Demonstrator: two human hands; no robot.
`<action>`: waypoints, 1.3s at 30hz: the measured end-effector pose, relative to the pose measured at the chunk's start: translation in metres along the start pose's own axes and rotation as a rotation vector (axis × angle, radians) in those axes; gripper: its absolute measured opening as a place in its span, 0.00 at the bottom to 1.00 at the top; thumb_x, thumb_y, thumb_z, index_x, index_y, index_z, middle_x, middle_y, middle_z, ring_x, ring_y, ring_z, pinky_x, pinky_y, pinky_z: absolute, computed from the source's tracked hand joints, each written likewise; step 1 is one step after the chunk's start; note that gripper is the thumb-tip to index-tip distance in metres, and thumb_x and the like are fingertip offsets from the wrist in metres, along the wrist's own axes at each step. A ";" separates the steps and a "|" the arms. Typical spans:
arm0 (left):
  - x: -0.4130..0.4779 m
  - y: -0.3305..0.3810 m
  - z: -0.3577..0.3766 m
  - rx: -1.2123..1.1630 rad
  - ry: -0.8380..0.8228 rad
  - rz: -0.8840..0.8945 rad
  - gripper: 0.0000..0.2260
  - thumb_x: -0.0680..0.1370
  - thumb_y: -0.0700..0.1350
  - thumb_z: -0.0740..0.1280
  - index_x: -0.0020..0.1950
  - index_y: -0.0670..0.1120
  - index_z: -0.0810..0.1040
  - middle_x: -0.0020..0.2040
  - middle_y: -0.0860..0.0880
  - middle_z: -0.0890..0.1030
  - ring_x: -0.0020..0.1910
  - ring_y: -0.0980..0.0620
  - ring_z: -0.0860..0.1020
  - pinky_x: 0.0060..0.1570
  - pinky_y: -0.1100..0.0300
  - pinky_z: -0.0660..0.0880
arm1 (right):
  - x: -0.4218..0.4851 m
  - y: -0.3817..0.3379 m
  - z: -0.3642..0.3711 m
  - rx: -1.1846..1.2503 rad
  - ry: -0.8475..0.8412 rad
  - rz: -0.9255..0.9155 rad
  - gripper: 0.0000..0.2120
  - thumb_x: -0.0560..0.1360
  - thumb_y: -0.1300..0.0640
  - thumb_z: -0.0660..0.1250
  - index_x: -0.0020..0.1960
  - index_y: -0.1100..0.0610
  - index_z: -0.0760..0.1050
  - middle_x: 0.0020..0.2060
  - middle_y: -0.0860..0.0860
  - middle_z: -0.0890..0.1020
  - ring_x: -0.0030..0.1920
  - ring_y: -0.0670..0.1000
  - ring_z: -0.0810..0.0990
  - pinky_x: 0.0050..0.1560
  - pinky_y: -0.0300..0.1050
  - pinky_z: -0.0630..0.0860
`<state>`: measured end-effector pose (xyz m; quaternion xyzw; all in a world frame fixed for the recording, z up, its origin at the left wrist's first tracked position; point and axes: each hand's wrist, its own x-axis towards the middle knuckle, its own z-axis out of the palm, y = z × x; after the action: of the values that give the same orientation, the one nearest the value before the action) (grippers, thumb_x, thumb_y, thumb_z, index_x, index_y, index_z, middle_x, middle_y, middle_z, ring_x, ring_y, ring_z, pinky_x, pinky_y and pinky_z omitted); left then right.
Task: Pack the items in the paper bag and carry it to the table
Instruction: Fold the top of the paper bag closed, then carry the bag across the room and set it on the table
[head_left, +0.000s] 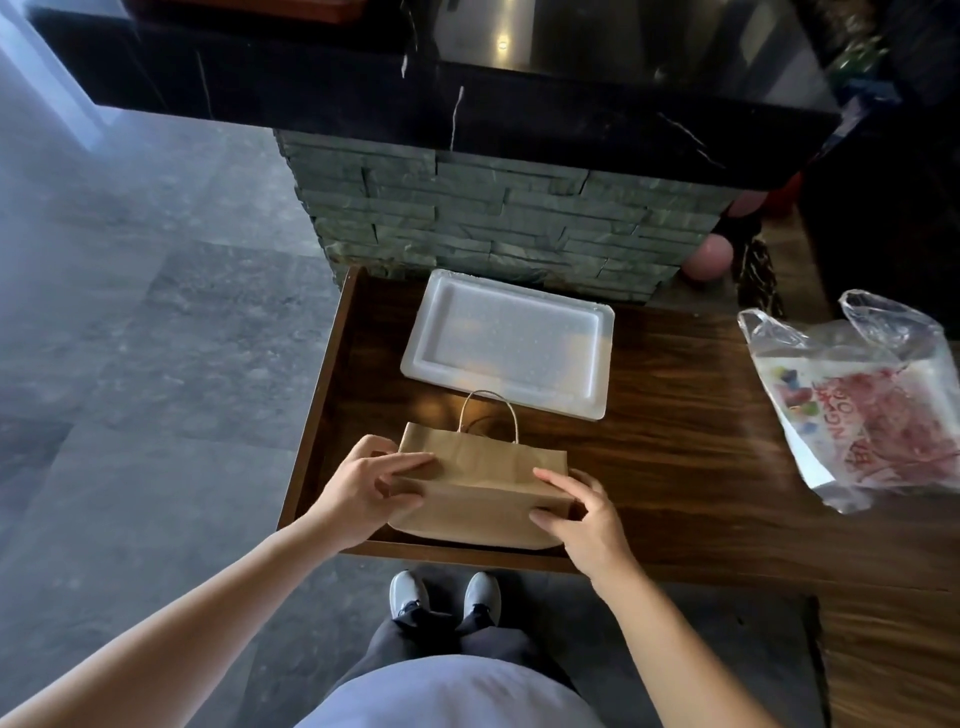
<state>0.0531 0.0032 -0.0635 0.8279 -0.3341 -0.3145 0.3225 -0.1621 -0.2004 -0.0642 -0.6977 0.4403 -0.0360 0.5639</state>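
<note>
A brown paper bag with a twisted paper handle lies folded flat on the dark wooden table, near its front left corner. My left hand grips the bag's left end, thumb on top. My right hand pinches the bag's right end at the folded bottom flap. Behind the bag lies a white foam tray, flat and with nothing in it. A clear plastic bag holding a packet with red print rests at the table's right side.
A stacked-stone pillar under a black marble counter rises directly behind the table. Grey tiled floor spreads to the left. A pink ball sits by the pillar's right side. My feet stand at the table's front edge.
</note>
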 end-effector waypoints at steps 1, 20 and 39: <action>0.002 0.000 0.002 0.007 -0.026 -0.028 0.26 0.68 0.49 0.79 0.60 0.69 0.77 0.69 0.52 0.66 0.58 0.53 0.73 0.55 0.56 0.78 | -0.001 0.000 0.002 0.113 -0.039 0.050 0.25 0.67 0.63 0.78 0.55 0.38 0.81 0.66 0.45 0.71 0.64 0.45 0.68 0.65 0.43 0.70; 0.005 -0.001 0.009 -0.286 -0.075 -0.094 0.29 0.73 0.42 0.75 0.64 0.70 0.72 0.68 0.52 0.72 0.60 0.49 0.75 0.55 0.53 0.79 | 0.004 -0.009 0.000 0.377 -0.172 0.054 0.30 0.65 0.68 0.78 0.57 0.39 0.82 0.73 0.49 0.67 0.71 0.54 0.67 0.67 0.57 0.73; -0.194 -0.023 -0.114 -0.232 0.495 -0.218 0.32 0.62 0.57 0.75 0.59 0.80 0.66 0.55 0.59 0.79 0.51 0.55 0.79 0.51 0.61 0.76 | -0.035 -0.176 0.112 0.113 -0.774 -0.234 0.26 0.68 0.68 0.76 0.60 0.45 0.81 0.57 0.47 0.79 0.56 0.51 0.78 0.57 0.60 0.79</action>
<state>0.0325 0.2005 0.0460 0.8680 -0.1163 -0.1719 0.4511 -0.0207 -0.0971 0.0551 -0.6731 0.1105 0.1415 0.7175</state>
